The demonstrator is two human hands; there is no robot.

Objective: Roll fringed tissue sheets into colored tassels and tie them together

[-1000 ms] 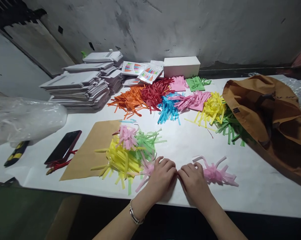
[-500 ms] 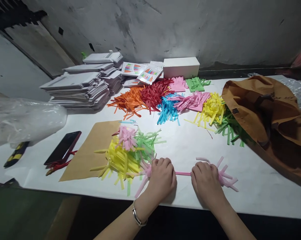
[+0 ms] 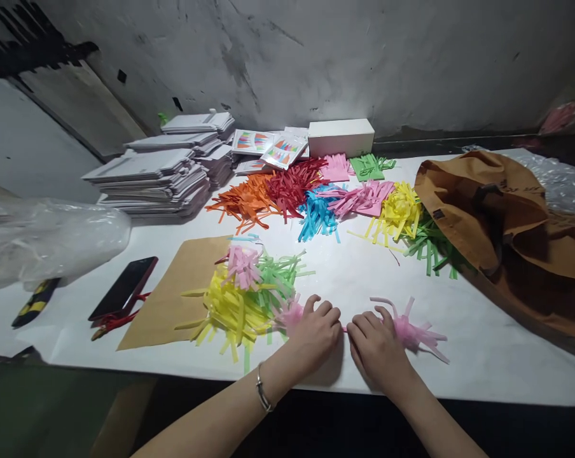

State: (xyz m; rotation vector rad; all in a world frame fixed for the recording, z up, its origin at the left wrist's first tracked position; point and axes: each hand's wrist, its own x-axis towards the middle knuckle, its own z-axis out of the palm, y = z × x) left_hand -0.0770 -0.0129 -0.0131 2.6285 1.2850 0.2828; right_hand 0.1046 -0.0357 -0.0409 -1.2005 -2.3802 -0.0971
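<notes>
A pink paper tassel (image 3: 414,327) lies across the front of the white table, with fringed strips fanning out at both ends. My left hand (image 3: 316,334) is closed over it near the left fringe, index finger bent up. My right hand (image 3: 376,343) is curled over the other side, beside the right fringe. Only a sliver of the tassel's narrow twisted middle shows between the hands; the rest is under my fingers. Left of my left hand is a heap of yellow tassels (image 3: 235,308), with light green tassels (image 3: 280,277) and a pink tassel (image 3: 243,266) on it.
Brown card (image 3: 173,299) lies under the heap, near a phone (image 3: 125,289) and a yellow-black cutter (image 3: 37,302). Behind are orange (image 3: 244,200), red (image 3: 297,184) and blue (image 3: 318,213) fringes, paper stacks (image 3: 149,184) and a white box (image 3: 341,137). Brown cloth (image 3: 488,203) covers the right side.
My hands have come closer together along the tassel, the left moving right and the right moving left. The bare twisted stretch between them has shortened. The view has shifted slightly.
</notes>
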